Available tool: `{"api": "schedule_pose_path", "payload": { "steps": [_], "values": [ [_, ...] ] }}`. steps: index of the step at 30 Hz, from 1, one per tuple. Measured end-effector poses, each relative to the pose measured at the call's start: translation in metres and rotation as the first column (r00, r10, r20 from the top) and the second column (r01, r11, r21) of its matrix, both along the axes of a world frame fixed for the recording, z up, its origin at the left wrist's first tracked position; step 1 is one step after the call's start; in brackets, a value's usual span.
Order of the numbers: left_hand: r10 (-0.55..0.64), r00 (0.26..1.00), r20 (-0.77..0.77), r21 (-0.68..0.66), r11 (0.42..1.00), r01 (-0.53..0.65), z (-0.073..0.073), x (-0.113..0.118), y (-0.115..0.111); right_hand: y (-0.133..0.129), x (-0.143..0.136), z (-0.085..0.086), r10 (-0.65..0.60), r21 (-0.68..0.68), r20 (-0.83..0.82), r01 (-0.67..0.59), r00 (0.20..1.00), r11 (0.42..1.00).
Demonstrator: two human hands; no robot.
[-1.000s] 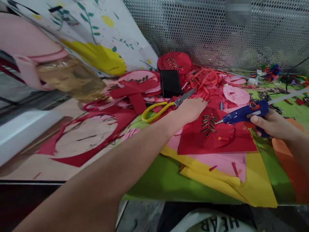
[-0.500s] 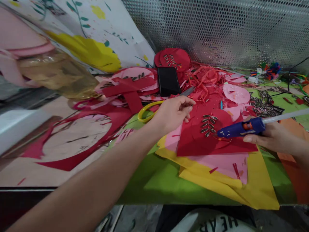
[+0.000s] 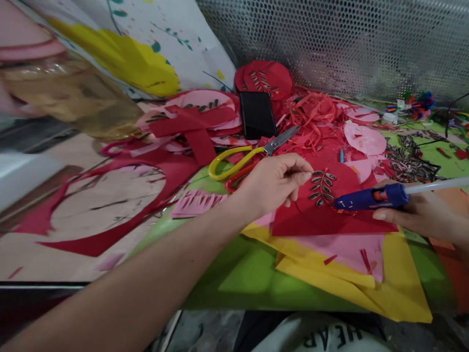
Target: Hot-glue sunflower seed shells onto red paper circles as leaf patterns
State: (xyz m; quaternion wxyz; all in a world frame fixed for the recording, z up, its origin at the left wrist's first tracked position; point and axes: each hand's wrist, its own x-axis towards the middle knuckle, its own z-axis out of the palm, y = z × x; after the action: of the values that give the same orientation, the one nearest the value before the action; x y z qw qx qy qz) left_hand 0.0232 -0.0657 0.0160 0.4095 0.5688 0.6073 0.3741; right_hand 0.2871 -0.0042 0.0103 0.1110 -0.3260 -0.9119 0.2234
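The black capital letters we could read spelled HEAR, upside down to us, on a white piece of cloth [image 3: 326, 335] at the near edge. Our left hand [image 3: 280, 183] hung just left of a leaf-like sprig of striped black seeds [image 3: 321, 188], its thumb and forefinger brought together at the tips and its other fingers curled in; we could not tell whether a small thing sat between them. Our right hand [image 3: 425, 212] was wrapped around a blue plastic glue gun [image 3: 392, 197], thumb along the near side and the other fingers mostly hidden behind it, while a long whitish glue stick [image 3: 439, 185] ran out of its back toward the right. The gun's front end pointed left, close to the sprig's lower right, and we could not make out its nozzle clearly. The sprig lay on red paper [image 3: 311, 226], which rested over a pink sheet [image 3: 355, 249] and yellow sheets [image 3: 403, 274] on a green table covering [image 3: 234, 278]. To the far left of the sprig we saw scissors with a yellow handle [image 3: 269, 148], blades apart from our fingers, and a black phone [image 3: 257, 115] beyond them. A heap of loose striped seeds [image 3: 406, 161] lay to the far right.
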Motion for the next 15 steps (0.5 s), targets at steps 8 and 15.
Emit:
{"api": "schedule_pose_path", "payload": {
  "steps": [8, 15],
  "values": [
    [0.092, 0.956, 0.279, -0.077, 0.994, -0.073, -0.002, -0.003, 0.004, -0.001, -0.005, 0.001, 0.001, 0.036, -0.020, -0.001, 1.000, 0.999],
    [0.114, 0.913, 0.392, -0.167, 0.985, -0.051, 0.000, -0.002, 0.003, -0.005, -0.011, 0.010, -0.032, 0.047, 0.024, 0.031, 0.999, 0.998]
  ]
}}
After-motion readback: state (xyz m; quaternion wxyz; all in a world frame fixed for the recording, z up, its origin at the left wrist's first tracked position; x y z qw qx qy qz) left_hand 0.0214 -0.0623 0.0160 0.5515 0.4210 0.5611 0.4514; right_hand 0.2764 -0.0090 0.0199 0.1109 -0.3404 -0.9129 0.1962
